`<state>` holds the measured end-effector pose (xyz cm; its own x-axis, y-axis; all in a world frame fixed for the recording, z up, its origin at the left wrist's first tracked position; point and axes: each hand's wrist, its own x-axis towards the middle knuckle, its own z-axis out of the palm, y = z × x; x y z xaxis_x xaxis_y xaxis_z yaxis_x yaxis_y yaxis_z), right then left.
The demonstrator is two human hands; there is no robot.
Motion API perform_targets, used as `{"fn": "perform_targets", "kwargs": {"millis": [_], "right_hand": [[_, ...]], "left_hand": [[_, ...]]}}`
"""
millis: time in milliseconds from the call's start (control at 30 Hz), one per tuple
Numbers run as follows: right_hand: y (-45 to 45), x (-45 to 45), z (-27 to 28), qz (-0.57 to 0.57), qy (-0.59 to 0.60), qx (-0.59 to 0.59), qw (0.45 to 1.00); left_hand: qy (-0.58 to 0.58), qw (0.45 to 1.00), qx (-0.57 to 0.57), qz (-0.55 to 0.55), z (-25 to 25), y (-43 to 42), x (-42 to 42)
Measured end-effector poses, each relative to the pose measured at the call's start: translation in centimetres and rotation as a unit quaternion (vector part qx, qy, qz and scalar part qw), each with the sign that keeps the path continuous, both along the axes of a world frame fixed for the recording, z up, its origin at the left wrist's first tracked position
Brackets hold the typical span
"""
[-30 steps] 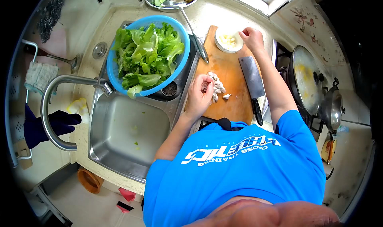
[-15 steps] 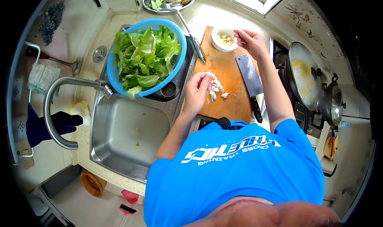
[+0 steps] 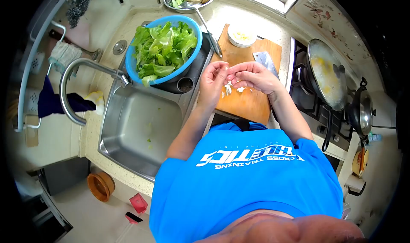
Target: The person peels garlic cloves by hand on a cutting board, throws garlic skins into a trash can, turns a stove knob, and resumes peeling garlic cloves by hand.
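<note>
Above the wooden cutting board, my left hand and my right hand meet at the fingertips. Both are pinched, and whatever they hold between them is too small to make out. White garlic pieces and skins lie on the board just under my fingers. A white bowl with pale yellow cloves stands at the board's far end. The cleaver lies on the board's right side, its handle hidden behind my right hand and forearm.
Left of the board, a blue basket of lettuce stands by the sink and its curved faucet. A ladle leans from a metal dish. A lidded pan sits on the stove at right.
My right hand has come down from beside the bowl to meet my left hand over the garlic. The view has shifted slightly.
</note>
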<state>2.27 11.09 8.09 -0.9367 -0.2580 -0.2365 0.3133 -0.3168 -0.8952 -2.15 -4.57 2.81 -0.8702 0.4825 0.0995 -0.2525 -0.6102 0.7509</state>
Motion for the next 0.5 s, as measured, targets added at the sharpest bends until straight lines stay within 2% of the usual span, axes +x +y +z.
{"fn": "perform_targets", "kwargs": {"millis": [33,67,100,167,200,233,300,333,367,433,500], "right_hand": [[-0.2,0.4,-0.4,-0.005,-0.013,-0.017,1.000],[-0.3,0.8,-0.5,0.003,-0.018,-0.003,1.000],[-0.4,1.3,-0.6,0.012,-0.018,-0.005,1.000],[-1.1,2.1,-0.8,0.002,-0.006,0.017,1.000],[-1.5,2.5,-0.8,-0.008,-0.011,0.009,1.000],[-1.7,2.8,-1.0,0.010,-0.014,0.006,1.000],[-1.6,3.2,-1.2,-0.047,-0.014,-0.028,0.998],[-1.4,3.5,-1.6,-0.039,-0.016,-0.053,0.998],[-1.4,3.7,-1.9,-0.024,-0.017,-0.054,0.998],[-1.4,4.4,-2.3,-0.007,-0.038,-0.116,0.993],[-1.8,5.3,-2.8,0.005,-0.039,-0.126,0.991]], "left_hand": [[0.053,0.997,-0.056,0.025,-0.2,0.0,0.5],[0.122,0.989,-0.050,0.067,-0.8,0.2,0.6],[0.122,0.988,-0.053,0.076,-1.1,0.2,0.8],[0.260,0.921,-0.212,0.198,-1.6,-0.6,1.6],[0.278,0.892,-0.277,0.223,-1.1,-1.2,2.1],[0.271,0.888,-0.286,0.238,-1.3,-1.6,2.7],[0.030,0.976,-0.138,0.167,-1.5,-2.2,3.4],[0.003,0.985,-0.076,0.156,-1.9,-2.7,3.5],[0.002,0.982,-0.077,0.171,-2.2,-3.2,3.7],[-0.109,0.986,0.033,0.120,-2.4,-4.1,4.7],[-0.132,0.983,0.061,0.108,-2.7,-5.0,6.1]]}}
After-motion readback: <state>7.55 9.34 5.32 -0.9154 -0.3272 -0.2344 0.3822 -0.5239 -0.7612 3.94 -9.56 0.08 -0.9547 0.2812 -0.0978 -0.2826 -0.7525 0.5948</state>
